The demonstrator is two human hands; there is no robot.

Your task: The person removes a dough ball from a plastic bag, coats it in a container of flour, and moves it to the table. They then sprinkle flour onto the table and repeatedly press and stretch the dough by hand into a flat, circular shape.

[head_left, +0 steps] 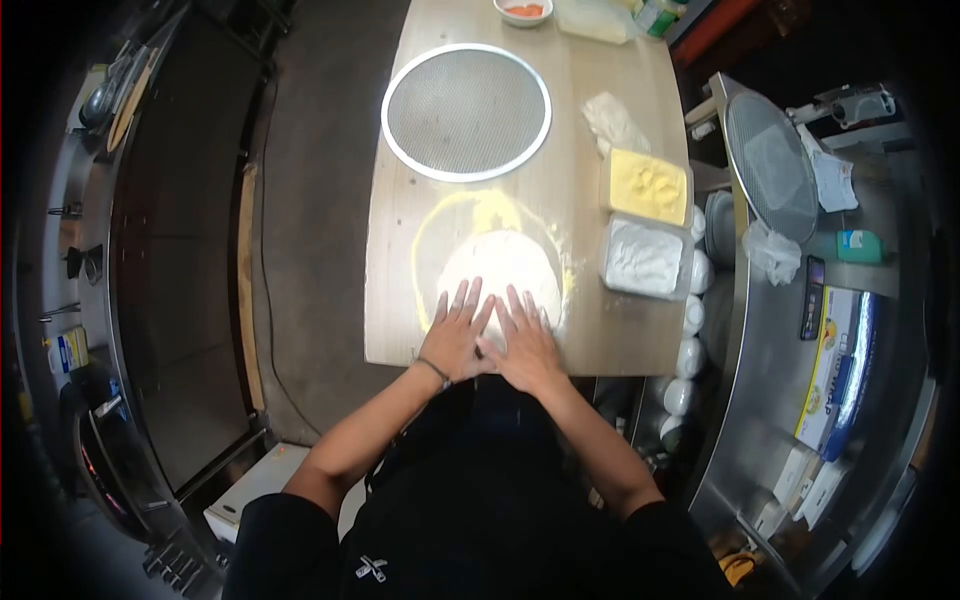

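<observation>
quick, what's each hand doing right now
Left hand: open, flat, pressing on the dough.
Right hand: open, flat on the dough, holding nothing.

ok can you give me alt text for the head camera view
Seen from above, a person's left hand and right hand press flat on a round of pale dough on a floured wooden table. Beyond it lies a round mesh screen; to the right sit tubs of yellow meal and white flour.

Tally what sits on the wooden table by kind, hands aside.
Dough disc, under the left hand and right hand: 1
Round mesh screen: 1
Rectangular tubs, one of yellow meal and one of white flour: 2
Small bowl with orange contents: 1
Total: 5
</observation>
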